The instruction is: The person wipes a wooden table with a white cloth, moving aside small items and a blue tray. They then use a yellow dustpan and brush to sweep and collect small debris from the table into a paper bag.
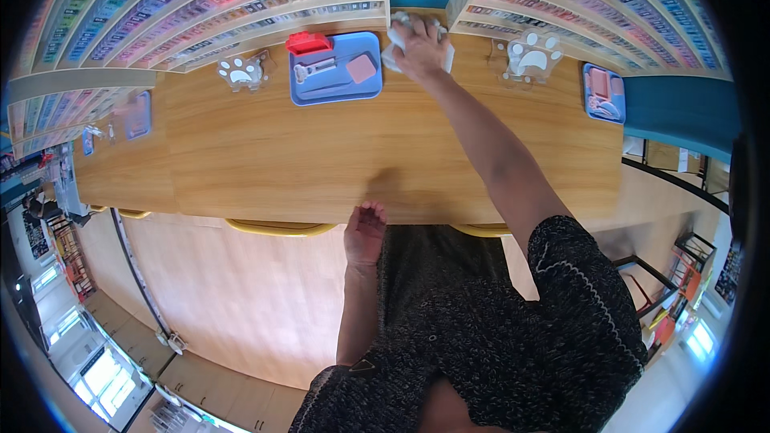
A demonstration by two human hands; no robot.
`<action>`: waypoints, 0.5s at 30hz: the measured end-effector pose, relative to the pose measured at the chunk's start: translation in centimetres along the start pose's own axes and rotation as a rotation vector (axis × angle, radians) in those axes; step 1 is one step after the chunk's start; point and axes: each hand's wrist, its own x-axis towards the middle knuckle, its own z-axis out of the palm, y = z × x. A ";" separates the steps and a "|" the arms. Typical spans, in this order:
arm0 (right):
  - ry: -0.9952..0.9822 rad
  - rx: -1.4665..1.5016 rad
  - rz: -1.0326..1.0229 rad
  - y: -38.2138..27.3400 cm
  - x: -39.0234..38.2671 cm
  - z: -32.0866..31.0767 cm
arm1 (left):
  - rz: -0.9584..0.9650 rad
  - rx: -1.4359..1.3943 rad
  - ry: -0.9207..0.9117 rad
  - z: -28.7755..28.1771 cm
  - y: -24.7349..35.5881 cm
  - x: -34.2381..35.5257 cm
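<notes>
At the back centre of the wooden table (281,152), my right hand (421,48) is closed on a crumpled white cloth or tissue (398,32), arm stretched across the tabletop. My left hand (365,228) is at the front edge, palm turned up, fingers loosely curved with nothing visible in them. Left of the cloth lies a blue tray (337,95) with a red container (309,42), a pink square pad (361,68) and slim tools. Clear paw-print holders stand on either side, one at left (241,72), one at right (528,58).
Wooden racks (224,14) of small coloured items line the back. Another blue tray (605,119) with pink items sits at the far right, more trays (138,112) at far left. Yellow seats (279,227) are tucked under the front edge. A person (36,204) is in the left background.
</notes>
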 end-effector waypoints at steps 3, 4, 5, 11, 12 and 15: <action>-0.026 0.024 -0.256 2.2 -4.6 -0.5 | -0.001 -0.011 -0.024 -1.0 1.0 0.1; -0.020 0.047 -0.347 2.6 -6.6 -0.7 | -0.003 0.005 -0.016 -1.3 1.3 0.3; -0.068 0.044 -0.406 2.9 -9.0 -1.0 | -0.015 0.026 0.011 -1.5 1.7 0.6; -0.210 0.142 -0.585 2.9 -27.5 -1.8 | -0.047 0.123 -0.168 -0.9 4.3 3.5; -0.214 0.152 -0.635 3.8 -29.5 -2.0 | -0.021 0.142 -0.245 -0.4 4.5 4.0; -0.268 0.210 -0.616 10.1 -32.8 -3.3 | -0.076 0.199 -0.236 1.2 4.7 5.0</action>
